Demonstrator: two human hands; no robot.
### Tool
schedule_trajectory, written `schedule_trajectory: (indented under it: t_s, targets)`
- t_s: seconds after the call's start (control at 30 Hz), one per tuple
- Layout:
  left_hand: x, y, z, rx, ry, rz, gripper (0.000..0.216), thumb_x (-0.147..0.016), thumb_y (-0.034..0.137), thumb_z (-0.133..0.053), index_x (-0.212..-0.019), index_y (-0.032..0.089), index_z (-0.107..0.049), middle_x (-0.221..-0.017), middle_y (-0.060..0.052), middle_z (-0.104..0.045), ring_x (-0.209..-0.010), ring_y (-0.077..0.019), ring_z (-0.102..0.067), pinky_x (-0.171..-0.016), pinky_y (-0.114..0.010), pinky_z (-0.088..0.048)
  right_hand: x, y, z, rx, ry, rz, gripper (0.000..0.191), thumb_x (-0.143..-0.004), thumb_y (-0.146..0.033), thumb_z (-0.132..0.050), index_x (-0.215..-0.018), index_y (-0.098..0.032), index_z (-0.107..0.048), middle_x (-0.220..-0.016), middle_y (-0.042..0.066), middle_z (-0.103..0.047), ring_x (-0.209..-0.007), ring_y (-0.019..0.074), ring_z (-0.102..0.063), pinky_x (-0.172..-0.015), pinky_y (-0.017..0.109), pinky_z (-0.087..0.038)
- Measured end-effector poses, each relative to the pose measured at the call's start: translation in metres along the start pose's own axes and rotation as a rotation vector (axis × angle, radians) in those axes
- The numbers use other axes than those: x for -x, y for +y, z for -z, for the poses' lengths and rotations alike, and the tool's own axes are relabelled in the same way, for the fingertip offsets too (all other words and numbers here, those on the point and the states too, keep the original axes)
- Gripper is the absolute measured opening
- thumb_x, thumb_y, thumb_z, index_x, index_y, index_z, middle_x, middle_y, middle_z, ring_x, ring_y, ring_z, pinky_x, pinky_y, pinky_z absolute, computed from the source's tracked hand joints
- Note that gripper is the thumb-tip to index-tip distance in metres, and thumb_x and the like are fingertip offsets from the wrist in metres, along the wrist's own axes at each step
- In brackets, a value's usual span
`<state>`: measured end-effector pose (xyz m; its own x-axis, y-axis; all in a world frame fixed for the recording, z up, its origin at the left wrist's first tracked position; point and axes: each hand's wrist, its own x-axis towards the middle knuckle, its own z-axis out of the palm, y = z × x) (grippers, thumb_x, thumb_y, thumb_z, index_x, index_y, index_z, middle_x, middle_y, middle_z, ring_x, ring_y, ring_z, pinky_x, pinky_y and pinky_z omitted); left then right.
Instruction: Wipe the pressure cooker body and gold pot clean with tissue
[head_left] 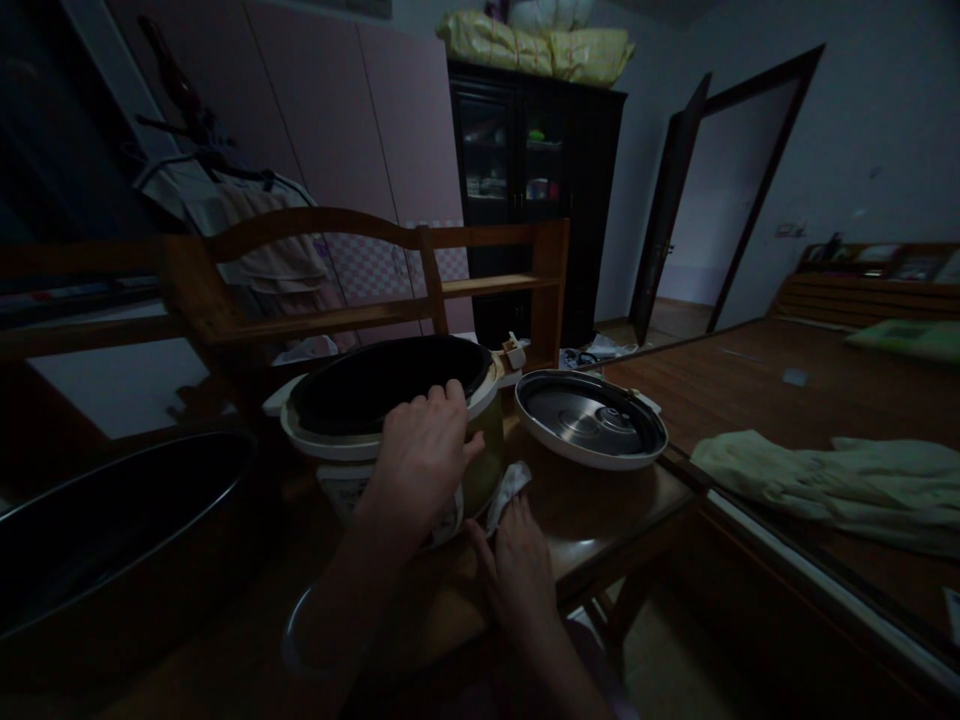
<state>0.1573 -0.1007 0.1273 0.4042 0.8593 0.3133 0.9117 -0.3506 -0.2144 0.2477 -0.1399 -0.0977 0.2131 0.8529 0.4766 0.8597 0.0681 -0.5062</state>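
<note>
A rice cooker with a pale rim and a dark inner pot stands without its lid on the wooden table. My left hand has its fingers curled over the near rim of the cooker, and the fingertips are hidden inside. Low at the cooker's right side, my right hand presses a whitish cloth between its fingers. To the right lies the round lid, its shiny metal inner side facing up.
A large dark basin sits at the left. A wooden shelf frame rises behind the cooker. On the right is a wooden bed surface with a pale green cloth. A wardrobe and dark cabinet stand behind.
</note>
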Motion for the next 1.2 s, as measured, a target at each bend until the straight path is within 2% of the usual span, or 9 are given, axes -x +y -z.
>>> schedule_trajectory:
  t_s: [0.13, 0.33, 0.53, 0.83, 0.93, 1.0, 1.1, 1.2]
  targets:
    - [0.0, -0.004, 0.004, 0.03, -0.022, -0.018, 0.029, -0.09, 0.043, -0.045, -0.103, 0.017, -0.049, -0.099, -0.011, -0.067, -0.089, -0.0303, -0.069, -0.065, -0.036, -0.047, 0.0, 0.0, 0.001, -0.013, -0.011, -0.012, 0.077, -0.099, -0.062, -0.039, -0.148, -0.003, -0.043, -0.146, 0.026, -0.051, -0.142, 0.0365, -0.043, -0.11, 0.051, -0.043]
    - [0.001, -0.001, 0.008, 0.022, -0.047, -0.004, 0.032, -0.089, 0.043, -0.043, -0.105, 0.016, -0.051, -0.102, -0.012, -0.068, -0.091, -0.0293, -0.069, -0.069, -0.036, -0.049, 0.001, 0.0, 0.0, -0.032, 0.021, -0.014, 0.075, -0.099, -0.061, -0.04, -0.15, -0.006, -0.041, -0.148, 0.024, -0.05, -0.143, 0.0354, -0.042, -0.112, 0.051, -0.042]
    - [0.001, 0.009, 0.002, -0.008, 0.036, 0.086, 0.032, -0.087, 0.04, -0.046, -0.105, 0.015, -0.052, -0.102, -0.015, -0.067, -0.096, -0.0321, -0.066, -0.08, -0.041, -0.05, 0.001, -0.001, 0.0, -0.023, -0.004, -0.004, 0.074, -0.099, -0.061, -0.04, -0.146, -0.004, -0.046, -0.147, 0.025, -0.051, -0.142, 0.0366, -0.043, -0.112, 0.051, -0.042]
    - [0.001, 0.003, 0.003, 0.01, 0.023, 0.021, 0.029, -0.089, 0.034, -0.04, -0.105, 0.014, -0.053, -0.097, -0.014, -0.067, -0.092, -0.03, -0.067, -0.076, -0.039, -0.05, 0.0, -0.003, 0.005, -0.016, -0.031, -0.018, 0.075, -0.099, -0.059, -0.042, -0.149, -0.003, -0.041, -0.148, 0.025, -0.049, -0.142, 0.0366, -0.042, -0.113, 0.051, -0.041]
    - [-0.001, -0.004, 0.008, 0.071, 0.009, -0.024, 0.031, -0.092, 0.038, -0.04, -0.102, 0.015, -0.058, -0.098, -0.012, -0.068, -0.091, -0.0273, -0.067, -0.076, -0.037, -0.05, 0.001, -0.002, 0.005, -0.008, -0.015, -0.025, 0.076, -0.099, -0.059, -0.041, -0.15, -0.003, -0.039, -0.149, 0.026, -0.047, -0.142, 0.0361, -0.042, -0.113, 0.051, -0.041]
    - [-0.003, -0.013, 0.014, 0.202, 0.124, -0.057, 0.033, -0.094, 0.042, -0.041, -0.102, 0.018, -0.062, -0.105, -0.009, -0.068, -0.099, -0.0254, -0.066, -0.082, -0.036, -0.05, 0.001, -0.002, 0.003, -0.008, -0.005, -0.028, 0.076, -0.099, -0.059, -0.041, -0.15, -0.003, -0.039, -0.15, 0.026, -0.046, -0.143, 0.0361, -0.042, -0.112, 0.051, -0.041]
    - [-0.002, -0.029, 0.026, 0.49, 0.476, -0.044, 0.029, -0.095, 0.04, -0.045, -0.103, 0.023, -0.066, -0.113, -0.004, -0.068, -0.106, -0.0181, -0.063, -0.093, -0.031, -0.048, 0.002, 0.0, -0.001, -0.01, 0.008, -0.035, 0.076, -0.099, -0.06, -0.041, -0.149, -0.003, -0.04, -0.151, 0.026, -0.045, -0.142, 0.0365, -0.043, -0.113, 0.05, -0.041]
    - [0.004, -0.042, 0.035, 0.637, 0.752, -0.012, 0.022, -0.094, 0.035, -0.051, -0.096, 0.023, -0.07, -0.105, -0.001, -0.07, -0.099, -0.0141, -0.065, -0.093, -0.028, -0.047, 0.002, 0.001, -0.003, -0.019, 0.023, -0.017, 0.074, -0.099, -0.058, -0.043, -0.15, -0.004, -0.04, -0.153, 0.024, -0.043, -0.143, 0.036, -0.042, -0.113, 0.05, -0.041]
